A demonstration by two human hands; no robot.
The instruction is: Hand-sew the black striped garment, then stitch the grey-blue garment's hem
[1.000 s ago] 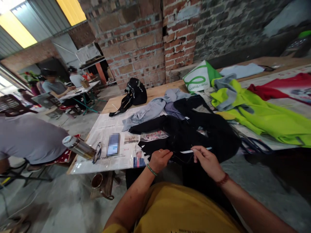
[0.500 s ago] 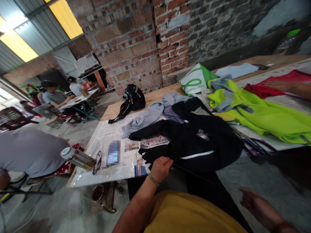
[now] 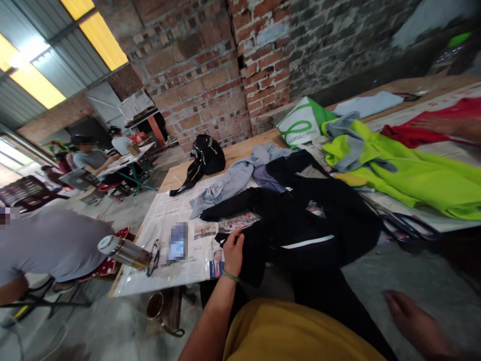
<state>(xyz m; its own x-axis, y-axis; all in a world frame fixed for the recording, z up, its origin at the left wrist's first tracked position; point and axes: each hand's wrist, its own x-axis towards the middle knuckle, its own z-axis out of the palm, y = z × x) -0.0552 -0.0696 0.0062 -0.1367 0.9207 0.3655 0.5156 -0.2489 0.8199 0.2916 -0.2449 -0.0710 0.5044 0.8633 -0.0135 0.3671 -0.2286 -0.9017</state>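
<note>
glare whitens the roof (image 3: 60,66) while the dim lower right blurs.

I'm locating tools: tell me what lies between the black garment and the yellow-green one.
Scissors lie between the black garment and the yellow-green garment, with a yellow item farther back, as the head view shows.

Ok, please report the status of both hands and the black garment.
Left hand on black garment. Right hand away from it, blurred. Garment lies on table; scissors beside it, at right.
</note>
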